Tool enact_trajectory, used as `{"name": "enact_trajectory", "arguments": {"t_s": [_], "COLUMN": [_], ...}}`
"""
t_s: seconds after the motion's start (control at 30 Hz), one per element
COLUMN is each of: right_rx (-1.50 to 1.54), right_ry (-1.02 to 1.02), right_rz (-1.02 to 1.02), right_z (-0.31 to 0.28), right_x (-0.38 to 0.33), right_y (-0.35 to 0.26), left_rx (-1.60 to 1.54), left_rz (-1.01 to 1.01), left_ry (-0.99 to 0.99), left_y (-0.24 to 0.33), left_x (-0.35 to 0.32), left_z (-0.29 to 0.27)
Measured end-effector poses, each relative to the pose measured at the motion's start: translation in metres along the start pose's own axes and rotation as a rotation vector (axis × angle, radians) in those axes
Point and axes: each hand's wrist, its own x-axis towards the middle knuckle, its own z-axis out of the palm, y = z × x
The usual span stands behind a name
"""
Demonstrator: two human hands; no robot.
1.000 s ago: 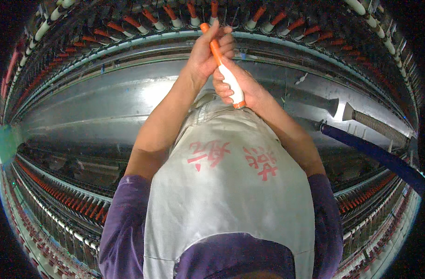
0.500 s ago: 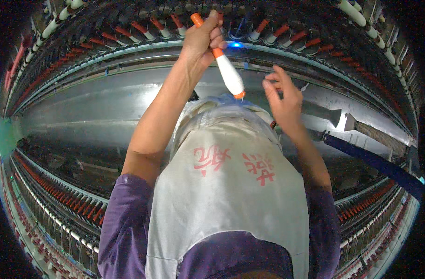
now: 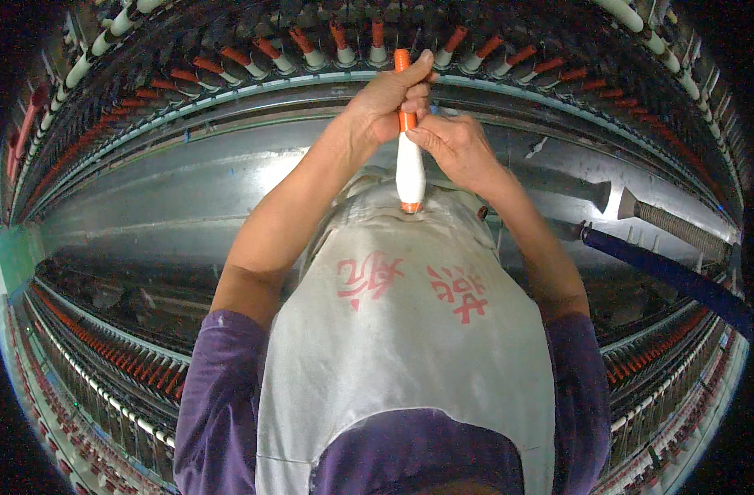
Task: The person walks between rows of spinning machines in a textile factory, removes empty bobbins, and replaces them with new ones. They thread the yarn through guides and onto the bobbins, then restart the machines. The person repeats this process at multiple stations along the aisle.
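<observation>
The spinning frame (image 3: 228, 177) fills your view, its grey metal front curving from edge to edge, with a row of orange-tipped bobbins (image 3: 344, 45) along its top edge. Your white apron (image 3: 410, 330) over purple sleeves covers the lower middle. A blue-wrapped bar (image 3: 657, 272) reaches in from the frame's right side.

Your left hand (image 3: 385, 103) is closed round the orange upper end of the yarn-wound bobbin (image 3: 410, 169), which hangs upright just below that top row, its orange foot over the apron's bib. Half a second ago your right hand (image 3: 455, 144) hung open and apart; now it has come in and its fingers pinch the bobbin's neck, touching the left. Both hands now have it, so the bobbin is steadied at the spindle row.
</observation>
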Motion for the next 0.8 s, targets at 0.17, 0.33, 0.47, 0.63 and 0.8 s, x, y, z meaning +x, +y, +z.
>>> {"name": "enact_trajectory", "arguments": {"t_s": [0.17,0.33,0.47,0.63,0.8], "right_rx": [-0.166,-0.402,-0.539,-0.774,0.23], "right_ry": [0.083,0.211,0.344,0.488,0.771], "right_rz": [-0.18,-0.317,-0.298,-0.127,0.321], "right_z": [-0.003,-0.011,-0.008,-0.006,-0.07], "right_x": [-0.009,-0.005,0.003,0.01,-0.004], "right_y": [0.002,0.013,0.026,0.056,0.127], "left_rx": [-0.094,0.084,0.695,0.262,0.579], "left_rz": [0.01,0.077,0.329,0.188,-0.04], "left_ry": [-0.065,-0.128,0.2,0.106,-0.31], "left_y": [-0.006,-0.009,-0.017,-0.047,-0.041], "left_x": [0.002,0.009,0.02,0.029,0.011], "left_z": [-0.006,-0.013,-0.013,0.008,0.026]}}
